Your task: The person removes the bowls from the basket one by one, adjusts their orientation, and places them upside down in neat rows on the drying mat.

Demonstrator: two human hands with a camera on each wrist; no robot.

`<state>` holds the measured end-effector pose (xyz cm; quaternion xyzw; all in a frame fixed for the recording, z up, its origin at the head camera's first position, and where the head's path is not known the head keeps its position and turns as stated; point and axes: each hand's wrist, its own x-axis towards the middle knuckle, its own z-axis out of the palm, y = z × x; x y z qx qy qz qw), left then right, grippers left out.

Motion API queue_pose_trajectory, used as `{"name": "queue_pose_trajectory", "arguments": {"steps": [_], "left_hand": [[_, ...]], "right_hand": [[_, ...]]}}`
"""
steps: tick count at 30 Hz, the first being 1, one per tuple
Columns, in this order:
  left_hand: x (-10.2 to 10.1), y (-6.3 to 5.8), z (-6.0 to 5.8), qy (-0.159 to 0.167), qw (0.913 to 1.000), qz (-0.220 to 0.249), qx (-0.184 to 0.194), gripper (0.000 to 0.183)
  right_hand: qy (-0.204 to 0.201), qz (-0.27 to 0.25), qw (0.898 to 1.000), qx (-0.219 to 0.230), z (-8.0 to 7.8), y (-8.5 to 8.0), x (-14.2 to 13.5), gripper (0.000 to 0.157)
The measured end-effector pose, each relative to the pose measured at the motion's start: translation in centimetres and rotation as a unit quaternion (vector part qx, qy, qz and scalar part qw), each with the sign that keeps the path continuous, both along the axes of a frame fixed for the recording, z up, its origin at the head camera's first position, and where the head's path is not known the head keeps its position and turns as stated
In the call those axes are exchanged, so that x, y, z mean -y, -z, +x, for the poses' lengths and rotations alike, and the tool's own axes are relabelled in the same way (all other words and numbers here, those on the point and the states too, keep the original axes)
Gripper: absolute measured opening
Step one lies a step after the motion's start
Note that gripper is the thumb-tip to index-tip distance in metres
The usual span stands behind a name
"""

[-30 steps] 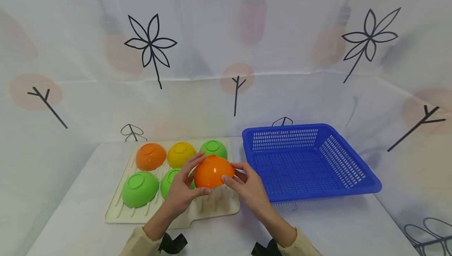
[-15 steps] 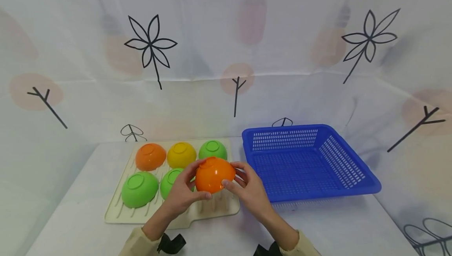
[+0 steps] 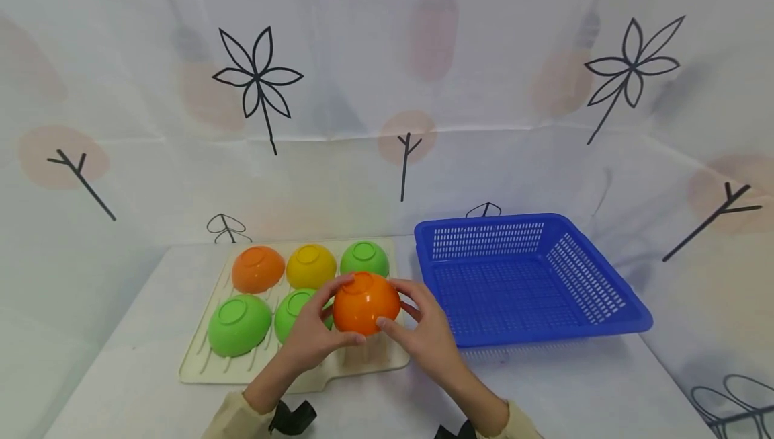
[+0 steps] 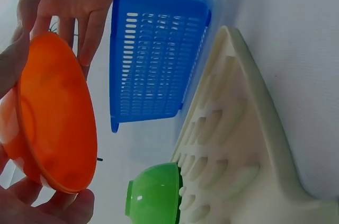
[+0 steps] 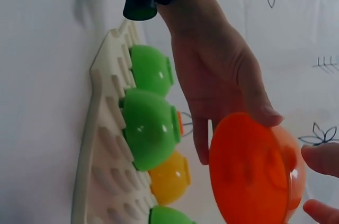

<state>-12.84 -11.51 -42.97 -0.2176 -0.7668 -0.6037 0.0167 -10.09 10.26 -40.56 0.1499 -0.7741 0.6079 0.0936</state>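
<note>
Both hands hold an orange bowl point(image 3: 366, 306) tilted in the air above the front of a cream drying rack point(image 3: 226, 368). My left hand point(image 3: 311, 335) grips its left side, thumb low and fingers at the upper left. On the right side, my right hand point(image 3: 426, 331) pinches it between thumb and fingers. The bowl's hollow inside point(image 4: 58, 118) faces the left wrist camera. Upside down on the rack sit another orange bowl point(image 3: 258, 269), a yellow bowl point(image 3: 311, 265) and several green bowls point(image 3: 240, 325), one partly behind my left hand.
A blue perforated plastic basket point(image 3: 538, 335) stands right of the rack on the white-covered table point(image 3: 151, 358). A patterned white cloth point(image 3: 338, 89) hangs behind and at both sides.
The held orange bowl has come down slightly and its tilt has shifted. My left fingers have lowered against its upper left side. The basket and the bowls on the rack stay put.
</note>
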Motion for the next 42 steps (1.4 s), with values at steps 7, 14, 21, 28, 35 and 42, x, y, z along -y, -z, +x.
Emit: {"name": "queue_pose_trajectory", "arguments": {"steps": [7, 14, 21, 28, 35, 42], "left_hand": [[-0.1, 0.4, 0.1, 0.002, 0.9985, -0.024, -0.050, 0.081], [0.1, 0.8, 0.1, -0.002, 0.9968, -0.046, -0.065, 0.082], [0.4, 0.8, 0.1, 0.007, 0.9954, -0.061, -0.074, 0.078], [0.7, 1.3, -0.2, 0.024, 0.9939, -0.072, -0.081, 0.072], [0.5, 1.7, -0.6, 0.009, 0.9939, -0.101, -0.044, 0.070], [-0.1, 2.5, -0.8, -0.010, 0.9939, -0.105, -0.031, 0.075]], "right_hand": [[0.014, 0.029, 0.999, -0.001, 0.1, 0.5, 0.6, 0.061], [0.020, 0.059, 0.998, 0.032, -0.1, 1.0, 1.1, 0.070], [0.010, 0.048, 0.998, 0.038, -0.7, 1.7, 1.0, 0.068], [-0.005, 0.046, 0.998, 0.053, -1.0, 2.5, 0.9, 0.066], [-0.018, 0.059, 0.996, 0.062, -1.5, 3.4, 0.6, 0.068], [-0.027, 0.074, 0.996, 0.051, -2.3, 4.5, 0.4, 0.067]]}}
